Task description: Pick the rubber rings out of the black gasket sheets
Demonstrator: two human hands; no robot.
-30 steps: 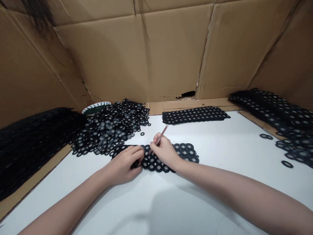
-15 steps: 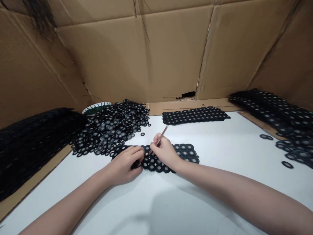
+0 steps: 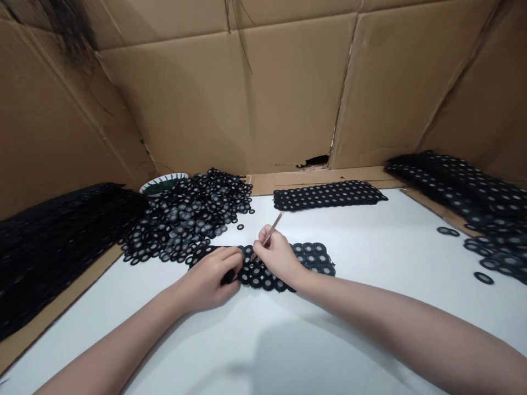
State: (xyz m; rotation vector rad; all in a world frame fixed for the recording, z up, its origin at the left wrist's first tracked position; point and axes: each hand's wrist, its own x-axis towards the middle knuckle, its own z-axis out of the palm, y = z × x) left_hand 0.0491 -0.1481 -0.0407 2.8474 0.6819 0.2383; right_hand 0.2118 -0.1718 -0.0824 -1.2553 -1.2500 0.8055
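A strip of joined black rings [image 3: 312, 257] lies on the white tabletop in front of me, pale centres showing through its holes. My left hand [image 3: 218, 273] is closed on the strip's left part, with curled fingers hiding the edge there. Just right of it, my right hand [image 3: 276, 253] pinches a thin reddish-brown stick [image 3: 273, 228], slanted like a pen. The stick's lower tip points down onto the rings beside my left fingertips; whether it passes through a hole I cannot tell.
Loose black rings [image 3: 185, 219] are heaped at the back left, before a patterned bowl [image 3: 164, 184] with dark green contents. A finished-looking strip [image 3: 329, 194] lies at the back. Dark stacks stand left [image 3: 53, 236] and right [image 3: 461, 181]. Cardboard walls [image 3: 288, 99] enclose the table.
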